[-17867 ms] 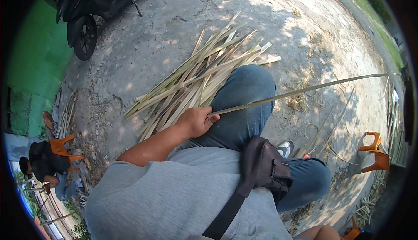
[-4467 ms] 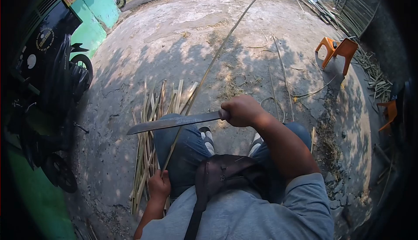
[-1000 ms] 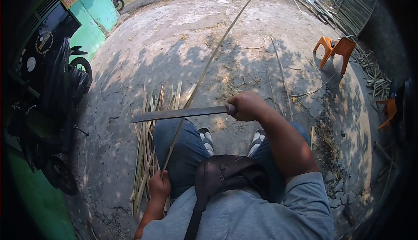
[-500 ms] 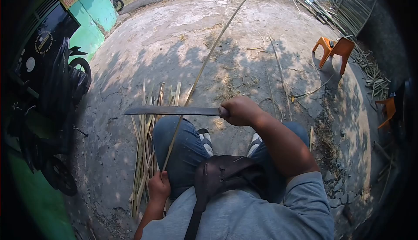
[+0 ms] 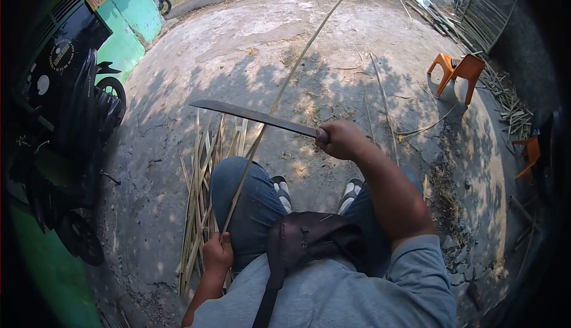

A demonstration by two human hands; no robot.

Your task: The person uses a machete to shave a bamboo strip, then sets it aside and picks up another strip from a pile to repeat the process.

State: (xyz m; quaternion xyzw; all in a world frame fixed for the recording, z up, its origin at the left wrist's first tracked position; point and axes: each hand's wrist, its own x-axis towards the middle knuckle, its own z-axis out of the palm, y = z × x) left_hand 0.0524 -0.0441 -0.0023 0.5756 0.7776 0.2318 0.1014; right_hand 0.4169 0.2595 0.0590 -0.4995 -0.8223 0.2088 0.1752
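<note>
In my right hand is the handle of a machete, its long dark blade pointing left and slightly upward across the view. My left hand, low by my left thigh, grips the near end of a long thin bamboo strip. From there the strip slants up and away to the right, over my left knee. The blade crosses the strip a little beyond that knee. Beside my left leg lies a pile of split bamboo strips.
A parked motorbike stands at the left by a green wall. An orange plastic chair is on the concrete to the right. Loose strips lie ahead, and more bamboo pieces are heaped along the right side.
My right hand has moved forward and a little right, carrying the machete farther along the strip. The blade has gone from level to tilted, tip up. My left hand has stayed in place.
</note>
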